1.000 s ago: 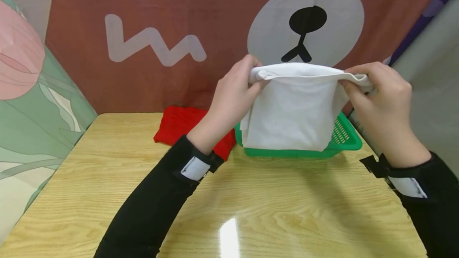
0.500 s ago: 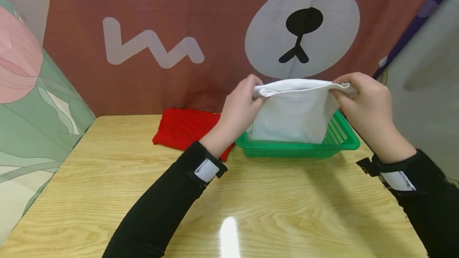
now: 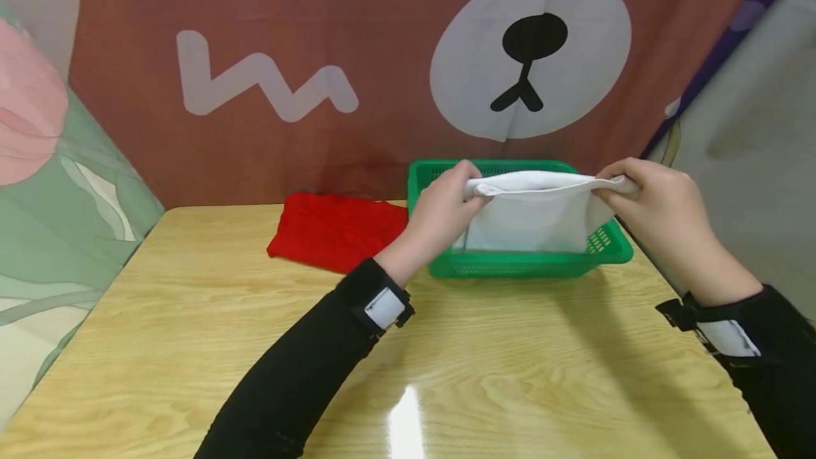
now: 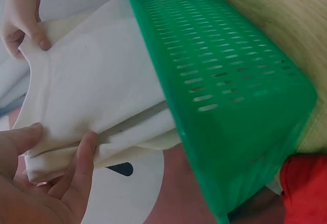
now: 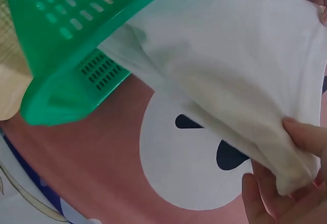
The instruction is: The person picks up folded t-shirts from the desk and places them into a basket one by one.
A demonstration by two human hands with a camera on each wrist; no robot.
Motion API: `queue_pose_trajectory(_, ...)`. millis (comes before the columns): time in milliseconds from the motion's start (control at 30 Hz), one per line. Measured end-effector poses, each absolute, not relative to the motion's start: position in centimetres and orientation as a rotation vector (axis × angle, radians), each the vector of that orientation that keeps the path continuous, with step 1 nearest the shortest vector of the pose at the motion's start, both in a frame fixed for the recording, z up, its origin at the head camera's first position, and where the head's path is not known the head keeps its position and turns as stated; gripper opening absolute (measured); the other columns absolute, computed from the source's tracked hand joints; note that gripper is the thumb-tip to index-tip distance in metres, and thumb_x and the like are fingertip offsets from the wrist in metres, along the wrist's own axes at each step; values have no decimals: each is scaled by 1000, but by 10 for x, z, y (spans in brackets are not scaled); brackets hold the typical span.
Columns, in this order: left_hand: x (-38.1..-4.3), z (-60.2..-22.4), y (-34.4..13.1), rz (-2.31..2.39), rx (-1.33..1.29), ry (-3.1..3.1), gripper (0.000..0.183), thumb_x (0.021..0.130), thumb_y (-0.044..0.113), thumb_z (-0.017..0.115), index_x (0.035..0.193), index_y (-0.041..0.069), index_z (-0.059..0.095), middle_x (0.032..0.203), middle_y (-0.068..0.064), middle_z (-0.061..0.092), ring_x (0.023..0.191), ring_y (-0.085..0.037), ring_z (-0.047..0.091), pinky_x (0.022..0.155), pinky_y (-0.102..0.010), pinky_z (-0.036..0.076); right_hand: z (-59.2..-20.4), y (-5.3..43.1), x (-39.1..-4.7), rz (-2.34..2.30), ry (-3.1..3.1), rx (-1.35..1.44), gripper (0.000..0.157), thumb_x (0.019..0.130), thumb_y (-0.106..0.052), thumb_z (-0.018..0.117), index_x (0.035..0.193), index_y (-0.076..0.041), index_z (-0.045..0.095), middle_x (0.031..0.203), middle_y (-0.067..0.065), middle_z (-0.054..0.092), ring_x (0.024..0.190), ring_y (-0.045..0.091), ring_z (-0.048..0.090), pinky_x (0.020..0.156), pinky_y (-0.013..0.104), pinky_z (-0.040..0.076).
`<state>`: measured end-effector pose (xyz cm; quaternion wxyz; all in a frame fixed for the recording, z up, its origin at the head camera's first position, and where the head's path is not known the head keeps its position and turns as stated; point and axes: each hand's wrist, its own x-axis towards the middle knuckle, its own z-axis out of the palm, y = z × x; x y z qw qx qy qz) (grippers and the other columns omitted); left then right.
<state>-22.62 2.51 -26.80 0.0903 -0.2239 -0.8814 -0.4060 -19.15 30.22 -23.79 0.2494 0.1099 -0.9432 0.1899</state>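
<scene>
A folded white cloth hangs from both hands, its lower part down inside the green plastic basket. With thumb and fingers my left hand pinches the upper left corner of the cloth. At the opposite upper corner, my right hand grips the fabric the same way. Stacked layers show along the cloth's side edge in the left wrist view, between the left thumb and fingers. The right wrist view shows the cloth slanting down past the basket's rim. Its bottom edge is hidden behind the basket's front wall.
A folded red cloth lies on the wooden table, just left of the basket. Behind the table hangs a brown curtain with a bear face. A grey-white curtain hangs at the right.
Both hands have moved down with the white cloth, from above the basket until its lower part sits inside. The basket's back rim has come into view. The red cloth stays put.
</scene>
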Motion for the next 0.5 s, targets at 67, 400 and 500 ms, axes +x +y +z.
queue_pose_trajectory(67,-226,-271,25,-1219,-663,-2631,30,92,26,69,116,13,56,109,1,61,85,-14,54,69,-23,50,-239,304,-190,500,-2592,315,14,90,-13,71,100,-4,68,97,21,67,85,37,61,70,55,46)
queue_pose_trajectory(400,-231,-275,24,-1298,-649,-2685,28,92,24,69,113,14,55,106,1,63,84,-15,57,71,-25,51,-243,306,-199,504,-2651,346,14,90,-13,71,99,-4,67,95,21,68,81,36,61,69,53,46)
queue_pose_trajectory(500,-236,-273,23,-1339,-620,-2711,29,93,24,68,116,13,54,108,0,63,85,-16,57,70,-26,52,-242,305,-205,542,-2684,330,15,91,-15,70,101,-4,67,98,22,67,83,37,60,71,54,47)
